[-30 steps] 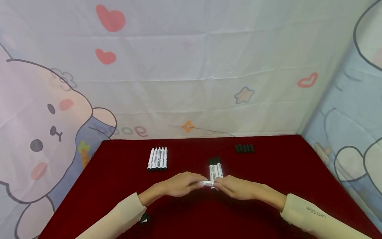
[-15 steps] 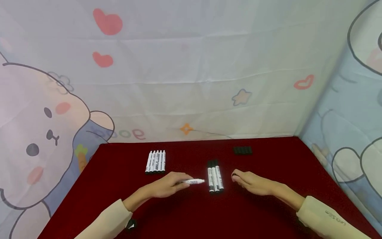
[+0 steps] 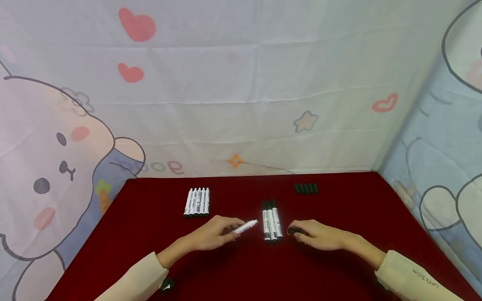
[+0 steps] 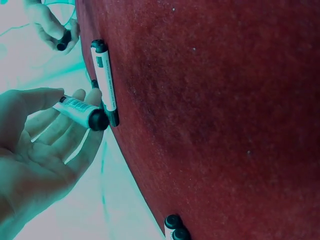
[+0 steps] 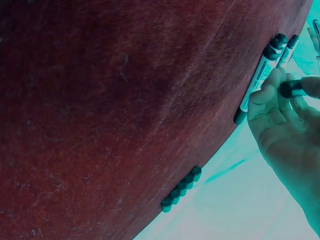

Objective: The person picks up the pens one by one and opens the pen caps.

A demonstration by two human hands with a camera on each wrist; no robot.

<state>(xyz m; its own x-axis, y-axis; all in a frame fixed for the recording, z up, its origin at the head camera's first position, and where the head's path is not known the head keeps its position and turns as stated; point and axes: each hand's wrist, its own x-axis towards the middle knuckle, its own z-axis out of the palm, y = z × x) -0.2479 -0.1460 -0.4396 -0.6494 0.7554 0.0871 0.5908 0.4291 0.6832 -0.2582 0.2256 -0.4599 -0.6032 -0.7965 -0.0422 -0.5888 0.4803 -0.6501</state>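
In the head view my left hand point(image 3: 212, 235) pinches an uncapped white marker point(image 3: 246, 226) between thumb and fingers. Its bare tip points right and slightly away from me. The left wrist view shows the black tail end of this marker point(image 4: 80, 111) toward the camera. To the right, my right hand point(image 3: 320, 235) pinches a black marker cap point(image 3: 297, 230), seen also in the right wrist view as a short dark cap point(image 5: 292, 89). Between the two hands, capped markers point(image 3: 272, 223) lie side by side on the red cloth, touching neither hand.
A row of several uncapped white markers point(image 3: 197, 202) lies at the back left. Several black caps point(image 3: 306, 189) are lined up at the back right. A small black object point(image 3: 167, 285) sits beside the left sleeve. The red-covered table point(image 3: 233, 271) ends at a printed curtain point(image 3: 211, 83).
The hands have drawn apart: the cap has come off the marker and is in my right hand, while the left keeps the marker. Lately the marker's tip has tilted away from me.
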